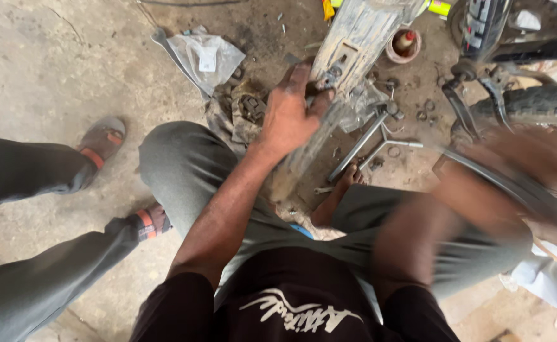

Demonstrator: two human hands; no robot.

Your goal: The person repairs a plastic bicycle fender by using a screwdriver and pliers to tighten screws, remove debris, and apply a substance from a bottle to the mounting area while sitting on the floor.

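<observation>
A: Where was the left hand [289, 114] at that moment?

B: It lay on the long dirty metal part [348, 50], near the middle of it. The fingers were bent around the edge of the part and the thumb pressed on a small bracket there, so the hand was gripping the part.

A: Which way did this part point?

B: Its long axis ran diagonally. The wide end went up and to the right, away from the person, to the top edge of the view. The narrow end came down and to the left, toward the knees, and it stood on the concrete floor [50, 69] between the legs. So it was tilted, not flat.

A: And the right hand [532, 155]?

B: It was strongly blurred. It was near a thin curved dark bar [506, 183], beside the tyre [532, 104] at the right. If it was open or closed, I could not tell.

A: What was around the part?

B: A cross-shaped wrench [373, 136] lay just to the right of it on the floor, with small washers and nuts near. A grey plastic bag [205, 57] lay to the left, well apart. A small round pot [403, 44] stood close to the upper end. At the left there were the legs of another person in sandals [103, 140].
</observation>
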